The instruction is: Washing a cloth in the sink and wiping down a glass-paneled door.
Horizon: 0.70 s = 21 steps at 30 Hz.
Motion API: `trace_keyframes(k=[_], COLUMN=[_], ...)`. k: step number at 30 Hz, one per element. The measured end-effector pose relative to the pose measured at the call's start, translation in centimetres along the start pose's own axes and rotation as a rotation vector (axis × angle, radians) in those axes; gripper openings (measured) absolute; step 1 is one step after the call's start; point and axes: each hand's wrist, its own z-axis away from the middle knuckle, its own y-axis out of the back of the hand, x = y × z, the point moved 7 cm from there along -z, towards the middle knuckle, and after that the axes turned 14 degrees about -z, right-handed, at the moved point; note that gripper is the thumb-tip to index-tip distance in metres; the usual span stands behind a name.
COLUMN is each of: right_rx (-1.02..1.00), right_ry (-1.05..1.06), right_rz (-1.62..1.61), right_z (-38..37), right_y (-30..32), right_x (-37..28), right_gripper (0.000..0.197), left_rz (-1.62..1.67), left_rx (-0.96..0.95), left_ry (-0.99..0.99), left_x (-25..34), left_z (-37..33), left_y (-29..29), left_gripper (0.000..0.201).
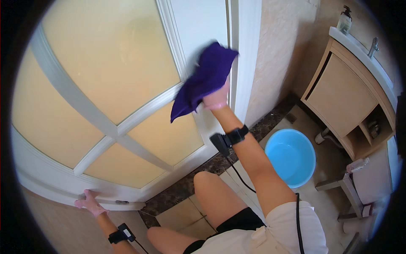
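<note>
A white door (120,129) with yellowish frosted panes fills the left of the head view. My right hand (217,96), in a thin pink glove, holds a purple cloth (206,78) against the door's white frame beside the panes. The cloth spreads past the hand, covering most of the fingers. Down at the lower left, my left hand (91,203), gloved the same way, rests on the door's edge with fingers stretched apart. Close to it, a small dark latch plate (122,202) sits in that edge. Each wrist wears a black strapped device with a cable.
To the right, a light-blue basin (290,158) stands on the tiled floor. Behind it is a wooden washbasin cabinet (341,89) with a tap (373,47) and a pump bottle (344,20) on top. A small stool (349,190) stands at the lower right.
</note>
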Motion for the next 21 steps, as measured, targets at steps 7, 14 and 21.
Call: trace_keyframes(k=[7, 14, 21], right_rx=[-0.044, -0.302, 0.049], right_ry=[-0.592, -0.061, -0.293], right_rz=[0.605, 0.28, 0.104], right_z=[18.8, 4.6, 10.9], right_y=[3.7, -2.6, 2.2], right_x=[7.3, -1.7, 4.7], right_gripper=[0.044, 0.053, 0.045], left_rz=[0.119, -0.053, 0.084], left_rx=[-0.116, 0.036, -0.16], left_ry=[0.033, 0.047, 0.041], left_x=[2.2, 0.2, -0.1], left_z=[2.0, 0.5, 0.1], left_y=[-1.0, 0.0, -0.6], left_gripper=[0.062, 0.068, 0.067])
